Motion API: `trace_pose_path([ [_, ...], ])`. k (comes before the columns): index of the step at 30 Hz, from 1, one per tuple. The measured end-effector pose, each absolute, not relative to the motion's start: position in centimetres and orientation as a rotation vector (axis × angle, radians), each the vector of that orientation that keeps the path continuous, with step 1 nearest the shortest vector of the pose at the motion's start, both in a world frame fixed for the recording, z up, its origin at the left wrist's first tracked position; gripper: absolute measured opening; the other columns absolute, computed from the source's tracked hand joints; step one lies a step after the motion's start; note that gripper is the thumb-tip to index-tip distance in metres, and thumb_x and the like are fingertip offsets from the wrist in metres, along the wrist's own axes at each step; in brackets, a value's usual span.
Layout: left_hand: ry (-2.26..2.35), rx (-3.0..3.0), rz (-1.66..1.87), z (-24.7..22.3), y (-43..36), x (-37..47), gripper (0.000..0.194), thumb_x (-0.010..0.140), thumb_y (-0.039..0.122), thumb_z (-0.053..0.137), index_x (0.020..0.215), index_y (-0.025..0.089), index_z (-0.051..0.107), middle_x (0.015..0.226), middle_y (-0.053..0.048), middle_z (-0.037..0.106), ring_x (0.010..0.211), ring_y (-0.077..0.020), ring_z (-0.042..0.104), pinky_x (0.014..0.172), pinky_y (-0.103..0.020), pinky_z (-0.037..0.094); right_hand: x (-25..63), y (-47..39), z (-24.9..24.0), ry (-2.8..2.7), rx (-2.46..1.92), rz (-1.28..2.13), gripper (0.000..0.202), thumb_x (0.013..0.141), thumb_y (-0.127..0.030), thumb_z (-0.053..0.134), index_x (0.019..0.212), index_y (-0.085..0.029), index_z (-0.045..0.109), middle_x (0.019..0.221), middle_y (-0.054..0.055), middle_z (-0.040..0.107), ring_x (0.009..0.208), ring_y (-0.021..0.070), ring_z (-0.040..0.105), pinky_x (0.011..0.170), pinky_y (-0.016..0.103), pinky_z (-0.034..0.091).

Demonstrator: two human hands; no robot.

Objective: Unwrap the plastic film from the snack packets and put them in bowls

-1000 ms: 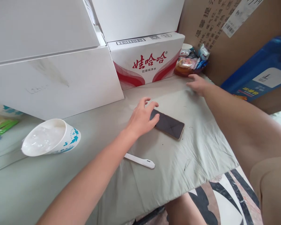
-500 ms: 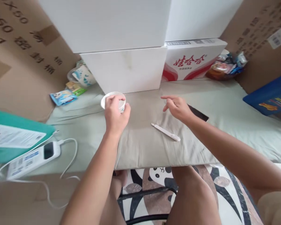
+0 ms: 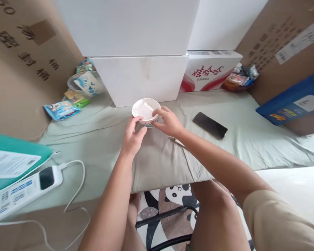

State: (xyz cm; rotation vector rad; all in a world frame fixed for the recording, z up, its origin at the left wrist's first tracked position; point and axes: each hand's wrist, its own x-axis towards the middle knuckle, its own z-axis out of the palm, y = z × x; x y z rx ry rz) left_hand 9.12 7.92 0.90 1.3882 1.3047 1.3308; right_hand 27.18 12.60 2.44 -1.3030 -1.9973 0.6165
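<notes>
A white paper bowl point(image 3: 146, 108) with a printed side stands upright on the green cloth in front of the white boxes. White material that I cannot make out lies inside it. My right hand point(image 3: 167, 121) pinches the bowl's right rim between thumb and fingers. At the left front of the rim is my left hand point(image 3: 134, 135), thumb and fingers apart, fingertips against the bowl. Under my right forearm, a white slim tool point(image 3: 177, 141) lies mostly hidden.
A black phone point(image 3: 210, 124) lies on the right. Snack packets point(image 3: 62, 109) and a clear tub point(image 3: 87, 83) sit at the back left. A power strip point(image 3: 26, 191) with a white cable is front left, a blue container point(image 3: 294, 101) far right.
The bowl has moved right, and my left hand has gone from over its top to its side. My right hand has moved left and taken its rim. The view has shifted slightly.
</notes>
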Motion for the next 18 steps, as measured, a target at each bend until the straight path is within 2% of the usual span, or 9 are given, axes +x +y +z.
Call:
trace_pose_path([
  [2,1.214,1.367,1.243,1.3,7.4,10.3,0.051,0.078,0.038,0.068,0.127,0.027,0.057,0.151,-0.01,0.053,0.14,-0.0309,0.055,0.108,-0.043,0.051,32.1,11.5,2.6,-1.874,-1.341,0.529,0.023,0.08,-0.037,0.069,0.099,-0.025,0.067,0.124,0.01,0.064,0.111,0.0266,0.064,0.086,0.041,0.057],
  [4,1.216,1.351,1.157,1.5,6.9,11.6,0.055,0.077,0.039,0.069,0.129,0.028,0.054,0.153,-0.011,0.051,0.137,-0.0315,0.057,0.109,-0.046,0.051,38.4,10.3,2.7,-1.725,-1.483,0.422,0.024,0.079,-0.042,0.067,0.095,-0.023,0.066,0.112,0.009,0.066,0.102,0.0265,0.065,0.082,0.041,0.057],
  [5,1.231,1.349,1.118,1.4,6.8,12.2,0.053,0.077,0.039,0.068,0.127,0.027,0.054,0.151,-0.012,0.052,0.134,-0.0313,0.06,0.107,-0.047,0.052,41.7,9.8,2.7,-1.65,-1.594,0.344,0.024,0.079,-0.043,0.067,0.092,-0.023,0.065,0.105,0.009,0.066,0.098,0.0263,0.066,0.084,0.043,0.056],
  [8,1.278,1.389,1.021,1.0,6.5,13.9,0.046,0.077,0.042,0.066,0.119,0.024,0.056,0.141,-0.013,0.058,0.121,-0.0295,0.066,0.102,-0.047,0.055,51.2,8.8,2.7,-1.407,-1.981,0.147,0.023,0.074,-0.036,0.071,0.09,-0.02,0.065,0.102,0.009,0.064,0.091,0.025,0.066,0.098,0.048,0.051],
  [10,1.303,1.441,0.978,0.7,6.6,14.7,0.046,0.077,0.044,0.066,0.117,0.023,0.057,0.137,-0.013,0.059,0.116,-0.0284,0.067,0.099,-0.047,0.055,56.1,8.6,2.6,-1.279,-2.169,0.063,0.025,0.074,-0.034,0.071,0.093,-0.019,0.067,0.108,0.012,0.06,0.094,0.0258,0.065,0.102,0.048,0.049],
  [13,1.341,1.476,0.971,0.3,6.9,15.6,0.047,0.075,0.046,0.066,0.114,0.022,0.058,0.133,-0.014,0.06,0.109,-0.0275,0.068,0.096,-0.047,0.055,60.5,9.5,2.4,-1.13,-2.332,-0.006,0.045,0.078,-0.033,0.07,0.12,-0.019,0.065,0.126,0.016,0.053,0.106,0.0274,0.063,0.104,0.047,0.047],
  [15,1.37,1.464,0.981,0.3,7.3,16.0,0.047,0.074,0.047,0.067,0.113,0.022,0.057,0.129,-0.013,0.062,0.106,-0.0267,0.068,0.094,-0.046,0.055,61.9,10.9,2.1,-1.1,-2.407,0.006,0.063,0.081,-0.034,0.071,0.14,-0.022,0.055,0.125,0.015,0.056,0.113,0.0295,0.061,0.104,0.047,0.046],
  [18,1.412,1.443,0.982,0.3,7.7,16.6,0.047,0.074,0.049,0.067,0.111,0.022,0.057,0.125,-0.012,0.064,0.104,-0.0257,0.069,0.093,-0.044,0.055,62.9,13.7,1.7,-1.082,-2.463,0.05,0.078,0.081,-0.039,0.075,0.151,-0.024,0.044,0.122,0.016,0.061,0.116,0.0315,0.059,0.101,0.046,0.045],
])
